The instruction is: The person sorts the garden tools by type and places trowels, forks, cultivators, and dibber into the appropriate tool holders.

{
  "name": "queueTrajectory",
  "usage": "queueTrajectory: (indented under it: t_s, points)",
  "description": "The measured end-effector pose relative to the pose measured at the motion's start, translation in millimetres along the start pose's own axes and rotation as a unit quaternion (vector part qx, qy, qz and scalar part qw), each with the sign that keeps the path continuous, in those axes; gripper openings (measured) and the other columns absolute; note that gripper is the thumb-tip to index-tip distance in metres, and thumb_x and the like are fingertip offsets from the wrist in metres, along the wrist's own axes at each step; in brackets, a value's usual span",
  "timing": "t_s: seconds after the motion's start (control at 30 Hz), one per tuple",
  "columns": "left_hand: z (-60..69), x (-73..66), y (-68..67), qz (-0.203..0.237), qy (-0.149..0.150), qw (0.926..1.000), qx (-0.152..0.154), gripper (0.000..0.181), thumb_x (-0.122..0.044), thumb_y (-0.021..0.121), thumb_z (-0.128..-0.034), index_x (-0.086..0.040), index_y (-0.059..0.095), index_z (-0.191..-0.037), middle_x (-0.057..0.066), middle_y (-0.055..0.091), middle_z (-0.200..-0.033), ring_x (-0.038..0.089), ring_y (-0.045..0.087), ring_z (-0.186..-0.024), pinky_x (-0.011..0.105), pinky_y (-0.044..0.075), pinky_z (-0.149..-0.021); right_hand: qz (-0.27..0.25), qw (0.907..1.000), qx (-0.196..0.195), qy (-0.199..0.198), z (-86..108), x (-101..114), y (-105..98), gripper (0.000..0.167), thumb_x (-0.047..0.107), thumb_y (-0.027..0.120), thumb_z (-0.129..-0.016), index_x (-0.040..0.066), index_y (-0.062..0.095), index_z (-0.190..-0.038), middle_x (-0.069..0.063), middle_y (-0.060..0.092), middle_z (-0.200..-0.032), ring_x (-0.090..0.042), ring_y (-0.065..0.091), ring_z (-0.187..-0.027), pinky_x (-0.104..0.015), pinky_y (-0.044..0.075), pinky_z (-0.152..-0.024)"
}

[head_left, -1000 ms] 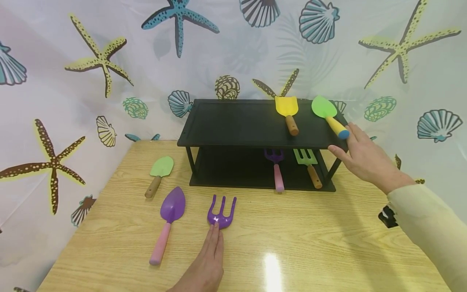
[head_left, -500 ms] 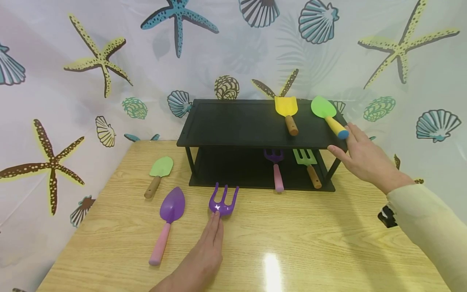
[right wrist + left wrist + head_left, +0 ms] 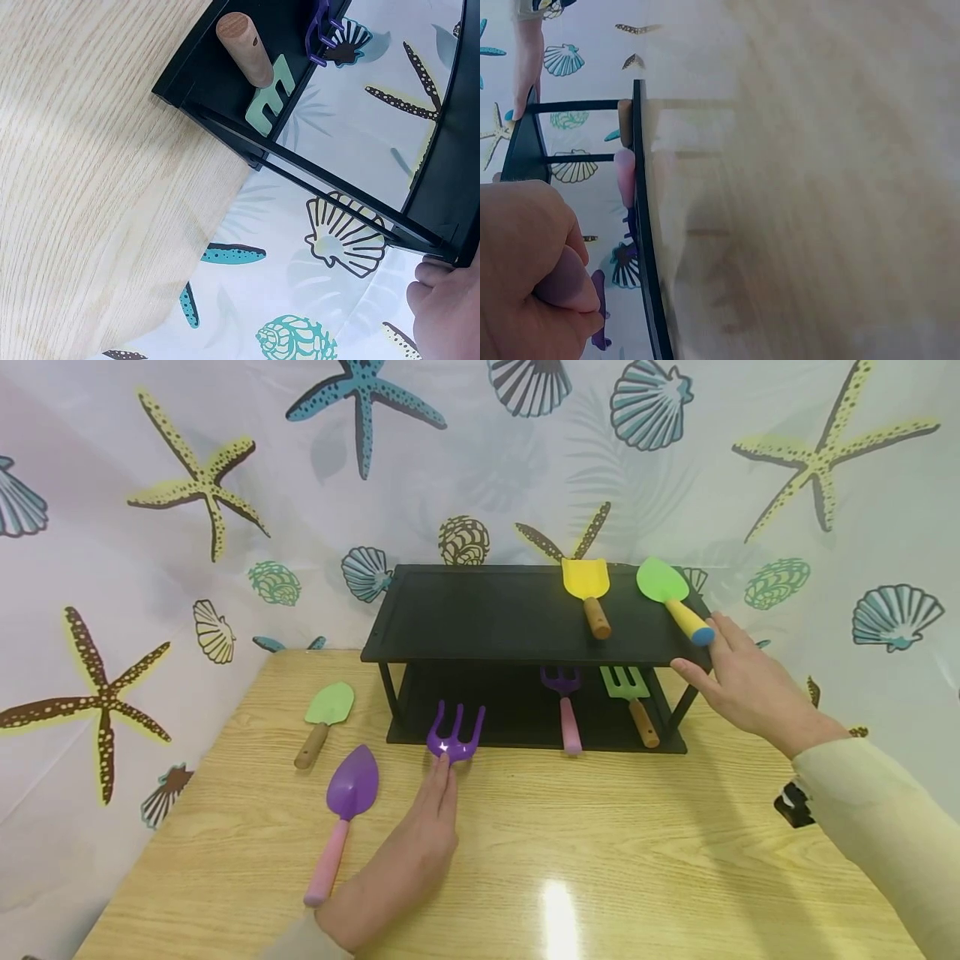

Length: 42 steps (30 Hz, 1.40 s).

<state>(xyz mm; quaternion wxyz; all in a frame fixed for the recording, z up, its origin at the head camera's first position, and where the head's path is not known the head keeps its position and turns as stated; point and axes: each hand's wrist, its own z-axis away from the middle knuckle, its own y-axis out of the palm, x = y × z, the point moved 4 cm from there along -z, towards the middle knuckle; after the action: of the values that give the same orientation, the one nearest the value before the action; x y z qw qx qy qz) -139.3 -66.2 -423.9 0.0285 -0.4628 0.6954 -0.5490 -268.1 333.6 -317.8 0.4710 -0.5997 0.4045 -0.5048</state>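
My left hand (image 3: 427,831) holds a purple hand fork (image 3: 454,748) by its handle, tines pointing away from me. In the left wrist view, its fingers are curled round the pink handle (image 3: 568,281). The tines reach the front of the black two-tier rack (image 3: 480,610), above its lower shelf's edge. At the rack's right front corner, my right hand (image 3: 750,689) grips the upper shelf, thumb at the front edge and fingers at the side. A green trowel (image 3: 663,580) with a yellow-and-blue handle lies beside those fingers.
A yellow shovel (image 3: 587,580) also lies on top. The lower shelf bears another purple fork (image 3: 570,727) and a green fork (image 3: 642,720). Left on the wooden table (image 3: 600,843) lie a purple trowel (image 3: 354,783) and a small green trowel (image 3: 331,703). A patterned cloth (image 3: 480,460) hangs behind.
My left hand has carried the purple fork forward from over the table to the rack's lower front edge. My right hand has stayed at the corner.
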Motion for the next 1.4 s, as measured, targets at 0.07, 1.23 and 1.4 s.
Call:
queueTrajectory:
  t_s: [0.07, 1.23, 1.4]
  points:
    - [-3.7, 2.5, 3.0, -0.030, 0.011, 0.9995, 0.003, 0.053, 0.004, 0.013, -0.0970, 0.024, 0.053, -0.125, 0.043, 0.047, -0.136, 0.051, 0.047, -0.133, 0.045, 0.045, -0.110, -0.001, 1.0000, -0.001, 0.000, -0.1, 0.4, 0.0, 0.095, 0.065, 0.029, -0.100, -0.006, -0.001, -0.155, -0.027, -0.008, -0.164, -0.052, 0.007, -0.149, -0.071, 0.018, -0.114]
    - [-74.2, 34.2, 60.4, -0.019, -0.029, 0.9994, -0.006, 0.036, -0.004, 0.046, -0.0946, 0.021, 0.059, -0.117, 0.036, 0.059, -0.122, 0.048, 0.057, -0.122, 0.046, 0.049, -0.107, 0.013, 0.9998, -0.012, 0.003, 1.5, 1.3, -0.1, 0.095, 0.066, 0.028, -0.100, -0.009, 0.004, -0.155, -0.027, -0.004, -0.164, -0.053, 0.013, -0.147, -0.069, 0.022, -0.114]
    - [-83.6, 40.7, 72.5, 0.066, -0.059, 0.9952, -0.042, 0.041, -0.003, 0.061, -0.0847, 0.025, 0.057, -0.113, 0.039, 0.059, -0.117, 0.050, 0.058, -0.117, 0.048, 0.051, -0.104, 0.012, 0.9999, -0.011, 0.006, 1.6, 0.5, 0.0, 0.095, 0.066, 0.028, -0.100, -0.007, 0.002, -0.155, -0.026, -0.005, -0.165, -0.055, 0.015, -0.146, -0.070, 0.023, -0.114]
